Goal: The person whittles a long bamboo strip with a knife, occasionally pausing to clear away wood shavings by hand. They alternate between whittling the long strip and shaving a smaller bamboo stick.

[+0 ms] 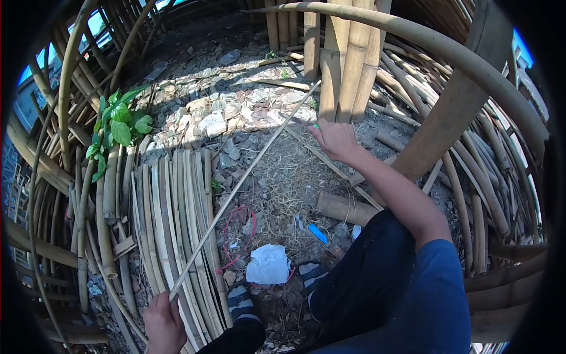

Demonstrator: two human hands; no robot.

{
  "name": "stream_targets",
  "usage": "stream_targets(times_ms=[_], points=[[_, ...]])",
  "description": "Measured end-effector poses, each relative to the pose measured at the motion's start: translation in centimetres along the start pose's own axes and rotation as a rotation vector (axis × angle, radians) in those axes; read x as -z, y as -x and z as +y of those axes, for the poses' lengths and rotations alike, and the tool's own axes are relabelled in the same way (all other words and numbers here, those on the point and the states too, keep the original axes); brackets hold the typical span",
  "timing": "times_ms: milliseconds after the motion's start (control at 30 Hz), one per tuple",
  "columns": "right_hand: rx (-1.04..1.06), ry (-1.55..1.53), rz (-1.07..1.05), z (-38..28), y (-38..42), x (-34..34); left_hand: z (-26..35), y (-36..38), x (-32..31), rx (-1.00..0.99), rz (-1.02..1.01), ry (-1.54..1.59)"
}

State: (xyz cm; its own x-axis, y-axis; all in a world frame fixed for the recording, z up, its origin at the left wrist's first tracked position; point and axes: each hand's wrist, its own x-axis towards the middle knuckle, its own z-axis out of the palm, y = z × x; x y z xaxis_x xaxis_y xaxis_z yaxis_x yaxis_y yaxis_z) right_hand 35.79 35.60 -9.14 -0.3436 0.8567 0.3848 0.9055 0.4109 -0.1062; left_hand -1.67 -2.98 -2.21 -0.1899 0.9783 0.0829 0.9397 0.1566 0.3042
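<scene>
A long, thin bamboo strip (pixel 188 270) runs slantwise from lower left to upper centre. Its near end is gripped by my left hand (pixel 164 325), fingers wrapped round it, above a stack of split bamboo slats (pixel 180 218). My right hand (pixel 335 141) is closed on a knife (pixel 300 121); a bit of green shows at its handle, and the blade points left, meeting the strip in this view. The strip's far end overlaps the upright bamboo poles (pixel 343 71).
Fine shavings (pixel 289 171) cover the ground between stones. A white crumpled bag (pixel 268 264), red string (pixel 254 227) and a blue object (pixel 318 233) lie near my feet. A short bamboo piece (pixel 339 207) is by my knee. Thick bamboo (pixel 439 124) leans at right; a green plant (pixel 121 124) grows left.
</scene>
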Motion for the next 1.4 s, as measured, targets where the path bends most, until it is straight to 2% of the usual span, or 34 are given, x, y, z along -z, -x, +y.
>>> stream_targets(times_ms=[33, 100, 133, 167, 233, 333, 433, 500, 567, 600, 633, 700, 733, 767, 867, 1033, 1067, 1200, 1267, 1400], points=[[-0.013, -0.002, 0.008, -0.1, 0.2, -0.2, -0.3, 0.0, 0.0, -0.014, 0.001, -0.007], [0.126, -0.080, 0.037, -0.7, 0.6, -0.9, -0.9, 0.8, 0.4, 0.018, -0.033, 0.006], [0.122, -0.091, 0.039, -1.3, 0.8, -1.1, -1.2, 1.3, 0.0, -0.004, 0.057, 0.012], [0.124, -0.091, -0.006, -1.8, 0.9, -1.2, -1.7, 1.8, 0.5, -0.001, 0.057, 0.003], [0.130, -0.095, -0.061, -2.5, 1.5, -1.6, -0.2, 2.6, 3.0, 0.029, -0.126, -0.017], [0.092, -0.118, -0.134, -2.9, 2.1, -2.3, 0.2, 3.2, 3.7, 0.097, -0.170, -0.051], [0.184, -0.147, -0.303, -2.0, 3.4, -2.8, -0.3, 4.0, 4.4, 0.108, -0.234, -0.098], [0.368, -0.156, -0.574, -1.0, 4.1, -3.4, -0.3, 4.0, 5.3, 0.107, -0.268, -0.090], [0.401, -0.170, -0.682, -0.6, 5.7, -5.5, 0.8, 3.1, 7.7, 0.089, -0.427, -0.244], [0.424, -0.177, -0.775, -0.8, 6.7, -6.4, 1.1, 2.6, 8.7, -0.013, -0.363, -0.328], [0.430, -0.188, -0.784, -1.0, 7.6, -7.3, 1.3, 2.0, 9.7, -0.112, -0.299, -0.409], [0.306, -0.356, -0.720, -2.1, 9.7, -8.8, 1.6, 0.7, 11.6, -0.130, -0.338, -0.582], [0.265, -0.381, -0.696, -2.7, 10.6, -9.8, 2.3, -0.6, 12.4, -0.268, -0.308, -0.695], [0.270, -0.392, -0.705, -3.4, 11.5, -10.5, 2.7, -1.4, 12.8, -0.302, -0.322, -0.706], [0.183, -0.426, -0.659, -5.7, 13.8, -11.6, 4.2, -3.2, 13.1, -0.293, -0.401, -0.767], [0.100, -0.405, -0.533, -7.3, 16.3, -13.6, 6.1, -5.8, 13.1, -0.303, -0.388, -0.891], [0.106, -0.410, -0.493, -7.2, 16.4, -13.9, 6.6, -6.4, 13.0, -0.413, -0.299, -0.884], [0.134, -0.386, -0.465, -6.5, 15.9, -13.2, 7.6, -7.2, 13.4, -0.434, -0.258, -0.951], [0.121, -0.381, -0.420, -6.6, 15.5, -12.6, 9.2, -8.4, 13.5, -0.528, -0.193, -1.023], [0.089, -0.353, -0.542, -7.3, 13.8, -10.5, 11.5, -10.1, 13.2, -0.588, -0.148, -1.100]])
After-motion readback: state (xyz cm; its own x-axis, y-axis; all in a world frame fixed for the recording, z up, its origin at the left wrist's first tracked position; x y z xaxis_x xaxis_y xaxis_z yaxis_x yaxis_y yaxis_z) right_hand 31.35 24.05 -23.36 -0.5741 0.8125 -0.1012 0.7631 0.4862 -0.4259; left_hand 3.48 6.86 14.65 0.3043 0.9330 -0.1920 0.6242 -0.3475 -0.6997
